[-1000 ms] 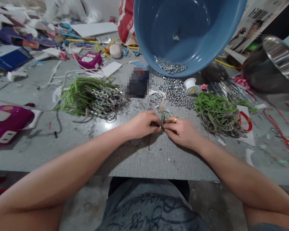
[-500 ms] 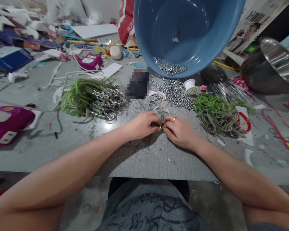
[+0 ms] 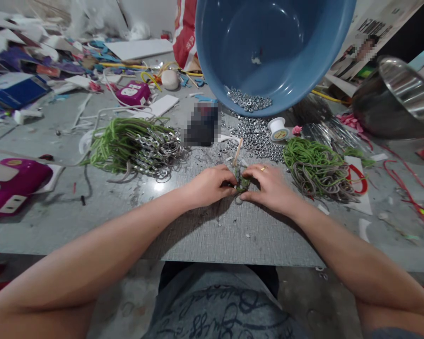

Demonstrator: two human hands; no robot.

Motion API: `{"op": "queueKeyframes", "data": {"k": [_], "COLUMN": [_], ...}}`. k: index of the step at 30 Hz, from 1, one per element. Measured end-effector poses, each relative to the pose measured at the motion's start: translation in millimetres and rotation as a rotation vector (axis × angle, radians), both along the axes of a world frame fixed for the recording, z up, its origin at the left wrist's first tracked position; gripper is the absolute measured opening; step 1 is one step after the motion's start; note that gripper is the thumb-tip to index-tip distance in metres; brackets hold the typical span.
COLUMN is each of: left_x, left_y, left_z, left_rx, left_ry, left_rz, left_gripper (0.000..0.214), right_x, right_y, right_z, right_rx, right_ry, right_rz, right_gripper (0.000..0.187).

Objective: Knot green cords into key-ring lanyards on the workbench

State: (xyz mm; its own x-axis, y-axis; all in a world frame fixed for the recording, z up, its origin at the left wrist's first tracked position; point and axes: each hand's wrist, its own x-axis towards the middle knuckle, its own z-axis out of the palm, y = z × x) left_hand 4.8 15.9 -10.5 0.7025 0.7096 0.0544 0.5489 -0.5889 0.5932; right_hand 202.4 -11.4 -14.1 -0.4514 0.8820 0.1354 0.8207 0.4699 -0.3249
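On the table in front of me, my left hand (image 3: 212,187) is closed in a pinch on a green and grey cord (image 3: 239,181). Small shiny metal bits show on this cord, partly hidden by the fingertips. Facing it, my right hand (image 3: 268,186), with a gold ring, has thumb and forefinger parted around the other side of the cord. Its fingertips are at the cord's edge. Just beyond the fingers lie a thin wooden stick (image 3: 238,150) and loose metal nuts (image 3: 257,136).
A tilted blue basin (image 3: 261,47) holds more nuts. Green cords with metal pieces (image 3: 137,146) lie left, a green and grey cord bundle (image 3: 318,169) right. Near the nuts are a white spool (image 3: 278,128) and a blurred dark object (image 3: 201,125). A steel bowl (image 3: 378,103) stands far right.
My right hand's thumb and forefinger have spread apart from their pinch, showing more of the cord. The left hand stays closed in nearly the same place.
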Motion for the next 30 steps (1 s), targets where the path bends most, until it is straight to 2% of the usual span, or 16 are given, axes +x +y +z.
{"op": "queueKeyframes", "data": {"k": [4, 7, 11, 13, 15, 19, 20, 22, 24, 27, 30], "left_x": [0, 1, 1, 1, 0, 0, 0, 0, 1, 1, 1], "left_y": [-2, -5, -6, -5, -4, -1, -1, -1, -2, -1, -1], "left_z": [-3.7, -4.0, 2.7, 7.8, 12.7, 18.2, 18.3, 17.2, 14.4, 10.6, 12.4], "left_rx": [0.035, 0.054, 0.019, -0.048, -0.167, -0.426, -0.464, -0.494, -0.471, -0.413, -0.433], "left_ry": [0.013, 0.042, 0.013, -0.020, -0.044, -0.110, -0.131, -0.167, -0.198, -0.221, -0.220], "left_rz": [-0.004, 0.000, 0.002, 0.056, 0.123, 0.170, 0.171, 0.161, 0.144, 0.114, 0.099], "left_gripper": [0.010, 0.011, 0.015, 0.014, 0.011, 0.013, 0.014, 0.014, 0.014, 0.014, 0.015], "right_x": [2, 1, 1, 3, 5, -5, -11, -24, -38, -49, -46], "right_y": [-3, -5, -4, -3, -2, -9, -13, -22, -30, -35, -31], "right_z": [6.9, 11.2, 13.1, 13.5, 14.3, 15.7, 15.6, 14.6, 12.5, 8.1, 4.4], "right_rx": [-0.045, -0.144, -0.276, -0.279, -0.189, 0.158, 0.226, 0.323, 0.358, 0.359, 0.321], "right_ry": [-0.166, -0.253, -0.290, -0.275, -0.204, 0.036, 0.056, -0.014, -0.127, -0.223, -0.170], "right_rz": [0.011, 0.047, 0.054, 0.067, 0.093, 0.232, 0.299, 0.421, 0.501, 0.524, 0.476], "right_gripper": [0.069, 0.082, 0.095, 0.098, 0.090, 0.033, 0.025, 0.024, 0.026, 0.028, 0.028]}}
